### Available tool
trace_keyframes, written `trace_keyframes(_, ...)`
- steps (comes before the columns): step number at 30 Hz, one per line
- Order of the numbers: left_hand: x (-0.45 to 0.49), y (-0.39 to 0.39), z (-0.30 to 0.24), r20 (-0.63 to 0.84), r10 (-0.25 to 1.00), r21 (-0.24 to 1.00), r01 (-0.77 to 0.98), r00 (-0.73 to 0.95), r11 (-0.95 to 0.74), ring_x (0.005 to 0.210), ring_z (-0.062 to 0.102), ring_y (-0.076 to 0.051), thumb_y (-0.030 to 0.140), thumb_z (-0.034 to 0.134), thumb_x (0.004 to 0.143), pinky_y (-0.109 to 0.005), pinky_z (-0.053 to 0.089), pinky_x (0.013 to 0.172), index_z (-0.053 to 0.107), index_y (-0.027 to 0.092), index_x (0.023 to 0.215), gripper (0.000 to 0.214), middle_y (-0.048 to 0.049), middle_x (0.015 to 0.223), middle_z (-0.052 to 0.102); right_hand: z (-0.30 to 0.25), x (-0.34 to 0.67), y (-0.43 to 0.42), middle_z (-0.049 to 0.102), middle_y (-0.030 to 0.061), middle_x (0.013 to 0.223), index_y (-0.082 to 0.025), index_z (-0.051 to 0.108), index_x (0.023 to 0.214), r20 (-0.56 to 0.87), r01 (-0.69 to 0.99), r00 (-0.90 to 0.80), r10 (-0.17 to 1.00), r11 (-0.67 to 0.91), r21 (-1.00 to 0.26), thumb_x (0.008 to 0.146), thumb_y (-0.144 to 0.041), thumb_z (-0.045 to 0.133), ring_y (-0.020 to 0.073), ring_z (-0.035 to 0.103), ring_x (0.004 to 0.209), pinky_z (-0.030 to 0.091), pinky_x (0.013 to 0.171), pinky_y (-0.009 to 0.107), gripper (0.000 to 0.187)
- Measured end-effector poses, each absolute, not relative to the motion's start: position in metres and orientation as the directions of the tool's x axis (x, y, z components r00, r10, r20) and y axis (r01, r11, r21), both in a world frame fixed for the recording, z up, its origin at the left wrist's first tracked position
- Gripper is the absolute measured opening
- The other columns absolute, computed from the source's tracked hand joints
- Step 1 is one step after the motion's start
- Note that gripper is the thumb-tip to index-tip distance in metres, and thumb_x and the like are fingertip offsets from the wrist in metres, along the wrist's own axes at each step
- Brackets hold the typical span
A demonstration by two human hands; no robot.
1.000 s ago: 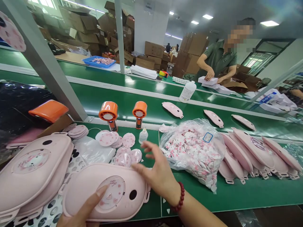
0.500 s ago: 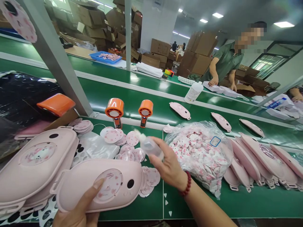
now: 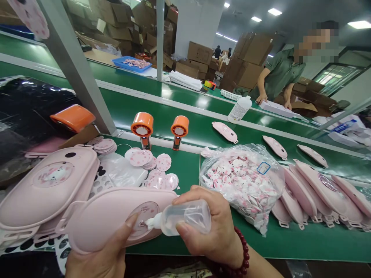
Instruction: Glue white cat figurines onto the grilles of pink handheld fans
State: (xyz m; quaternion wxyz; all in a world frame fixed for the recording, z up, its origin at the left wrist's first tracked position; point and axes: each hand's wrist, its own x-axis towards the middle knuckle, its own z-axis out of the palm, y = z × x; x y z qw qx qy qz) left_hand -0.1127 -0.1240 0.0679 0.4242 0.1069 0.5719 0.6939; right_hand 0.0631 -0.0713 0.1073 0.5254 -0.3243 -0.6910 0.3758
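Bright white light falls from ceiling lamps (image 3: 274, 12) and glows in a window (image 3: 330, 79) off past the desk's (image 3: 290, 241) far right corner. Glare pools on the belt (image 3: 167, 91) beyond its far edge; the bag (image 3: 243, 185) and bottle (image 3: 185, 218) glint. Below the near edge, shadow. The wide view slants the post (image 3: 77, 73); distant boxes (image 3: 199, 53) look soft. Pixel blocks mask the co-worker's (image 3: 285, 71) head.

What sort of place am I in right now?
Likely a factory assembly line: pink plastic shells on a long green belt, a clear bag of printed pieces, and stacked cardboard boxes behind.
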Motion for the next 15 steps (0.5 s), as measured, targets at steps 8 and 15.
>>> trace_keyframes(8, -0.1142, -0.1273, 0.0686, -0.255, 0.713, 0.919, -0.393, -0.653, -0.030, 0.123, 0.068, -0.032, 0.033, 0.097, 0.055, -0.035, 0.059, 0.099, 0.073, 0.029, 0.119, 0.069, -0.0012, 0.121, 0.078, 0.1083, 0.0607, -0.0699, 0.074, 0.0007, 0.073, -0.024, 0.076, 0.087, 0.474, 0.070, -0.248, 0.845, 0.504, -0.861, 0.071, -0.024, 0.074, 0.0167, 0.065, 0.057, 0.057, 0.054, 0.028, 0.017)
trace_keyframes(15, -0.1142, -0.1257, 0.0696, -0.217, 0.720, 0.939, -0.342, -0.659, -0.030, 0.107, 0.075, -0.031, 0.033, 0.096, 0.060, -0.037, 0.062, 0.093, 0.076, 0.027, 0.116, 0.060, -0.0025, 0.113, 0.080, 0.1038, 0.0631, -0.0706, 0.073, 0.0012, 0.071, -0.023, 0.077, 0.086, 0.437, 0.079, -0.237, 0.868, 0.465, -0.882, 0.072, -0.028, 0.075, 0.0175, 0.063, 0.055, 0.053, 0.051, 0.029, 0.015)
